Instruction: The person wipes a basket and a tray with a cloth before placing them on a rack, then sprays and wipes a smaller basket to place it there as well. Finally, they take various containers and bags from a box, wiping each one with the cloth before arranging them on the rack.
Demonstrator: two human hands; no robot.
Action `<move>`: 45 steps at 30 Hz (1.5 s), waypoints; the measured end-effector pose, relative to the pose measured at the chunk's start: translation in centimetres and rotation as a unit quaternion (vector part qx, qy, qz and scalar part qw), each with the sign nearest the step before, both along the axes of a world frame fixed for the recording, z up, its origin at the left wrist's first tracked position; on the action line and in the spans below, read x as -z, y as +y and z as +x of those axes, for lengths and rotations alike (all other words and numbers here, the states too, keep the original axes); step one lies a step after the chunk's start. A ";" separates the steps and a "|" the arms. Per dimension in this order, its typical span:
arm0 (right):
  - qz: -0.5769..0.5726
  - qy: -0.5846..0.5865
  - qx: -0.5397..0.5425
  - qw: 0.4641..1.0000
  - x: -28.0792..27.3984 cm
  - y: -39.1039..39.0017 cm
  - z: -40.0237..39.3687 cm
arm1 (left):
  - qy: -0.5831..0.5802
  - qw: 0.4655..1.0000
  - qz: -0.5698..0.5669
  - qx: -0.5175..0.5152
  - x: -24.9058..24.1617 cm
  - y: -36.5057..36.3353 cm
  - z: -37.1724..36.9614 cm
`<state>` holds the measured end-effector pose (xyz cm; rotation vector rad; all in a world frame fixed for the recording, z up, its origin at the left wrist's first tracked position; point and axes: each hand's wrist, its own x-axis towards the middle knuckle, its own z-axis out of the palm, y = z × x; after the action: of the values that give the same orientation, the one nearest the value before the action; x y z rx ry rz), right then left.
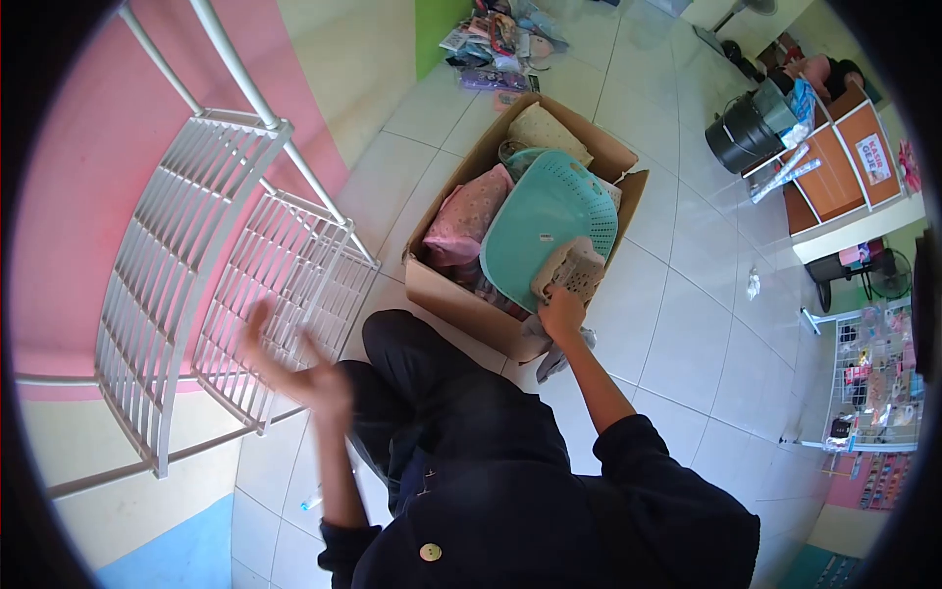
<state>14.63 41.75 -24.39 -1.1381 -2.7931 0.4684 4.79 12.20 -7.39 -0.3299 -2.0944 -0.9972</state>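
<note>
My right hand (pixel 562 314) grips the edge of a small beige basket (pixel 577 268) with holes in its side, over the near right part of a cardboard box (pixel 446 297). A large teal basket (pixel 535 231) lies tilted in the box. Beside it are a pink dotted bundle (pixel 469 214) and a cream dotted bundle (pixel 549 133). Grey cloth (pixel 555 358) hangs by the box's near corner. My left hand (pixel 312 378), blurred by motion, is raised with its fingers apart, holding nothing, in front of the white wire rack's shelves.
The white wire rack (pixel 182 245) stands along the pink wall at left. Packaged goods (pixel 500 44) lie on the floor beyond the box. At the right are a black bucket (pixel 738 135), an orange counter (pixel 834 172), a person (pixel 819 74) bending, and a display grid (pixel 873 378).
</note>
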 end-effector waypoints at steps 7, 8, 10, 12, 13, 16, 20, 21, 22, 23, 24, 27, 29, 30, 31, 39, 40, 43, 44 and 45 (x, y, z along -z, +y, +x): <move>0.030 0.236 0.003 0.971 -4.2 1.2 3.9 | -0.620 0.676 0.157 0.367 21.8 15.7 0.7; 0.051 0.264 0.000 0.963 -4.5 2.1 5.3 | -0.668 0.668 0.090 0.316 17.6 16.2 0.8; 0.068 0.256 0.033 0.964 -3.0 4.8 8.5 | -0.639 0.690 0.109 0.322 18.8 17.6 0.9; 0.049 0.238 0.100 0.965 -0.6 6.9 12.2 | -0.646 0.680 0.159 0.309 20.2 19.0 0.7; 0.082 0.198 0.114 0.970 -0.1 6.8 13.5 | -0.658 0.664 0.201 0.293 21.6 19.7 0.5; 0.051 0.006 0.215 0.975 2.5 5.4 15.0 | -0.621 0.695 0.227 0.283 18.7 18.9 0.0; 0.005 -0.042 0.155 0.987 11.9 7.0 19.1 | -0.599 0.653 0.391 0.248 16.6 17.9 -1.0; 0.007 -0.043 0.147 0.988 11.4 7.4 18.6 | -0.604 0.640 0.405 0.248 15.6 16.5 -1.4; 0.025 -0.034 0.178 0.983 10.9 7.9 18.1 | -0.609 0.626 0.419 0.247 14.5 14.8 -2.0; 0.043 -0.028 0.211 0.976 10.6 8.1 18.1 | -0.611 0.630 0.424 0.224 12.8 12.9 -2.3; -0.019 -0.161 0.129 0.978 10.0 11.4 17.7 | -0.615 0.633 0.426 0.201 11.7 10.6 -2.9; -0.356 0.050 0.313 0.879 4.9 15.7 15.5 | -0.601 0.679 0.387 0.168 10.3 3.8 -3.6; -0.508 0.200 0.252 0.799 -2.2 16.1 12.3 | -0.600 0.694 0.360 0.167 9.2 -0.4 -3.1; -0.571 0.257 0.139 0.767 -5.1 16.4 11.1 | -0.569 0.727 0.363 0.124 7.4 -1.9 -1.5; -0.606 0.312 0.124 0.721 -8.2 15.7 9.3 | -0.592 0.739 0.299 0.115 6.6 -3.4 -1.3; -0.706 0.256 -0.080 0.655 -12.4 -0.9 -5.8 | -0.534 0.708 0.446 0.124 10.4 -4.7 5.8; -0.772 0.214 -0.055 0.596 -12.0 -4.4 -7.3 | -0.518 0.684 0.501 0.113 10.4 -4.3 6.2; -0.852 0.123 -0.053 0.506 -8.8 -10.4 -8.7 | -0.520 0.682 0.507 0.089 11.1 -4.9 7.0; -0.817 0.131 -0.080 0.556 -8.3 -11.4 -8.4 | -0.513 0.681 0.517 0.075 11.7 -5.4 7.2; -0.780 0.134 -0.113 0.601 -7.9 -12.5 -8.3 | -0.507 0.672 0.537 0.055 13.5 -6.5 7.3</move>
<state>6.30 29.30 -16.49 -0.4730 -1.6309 3.0144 12.11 5.66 -20.88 0.9299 -1.7992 -2.6799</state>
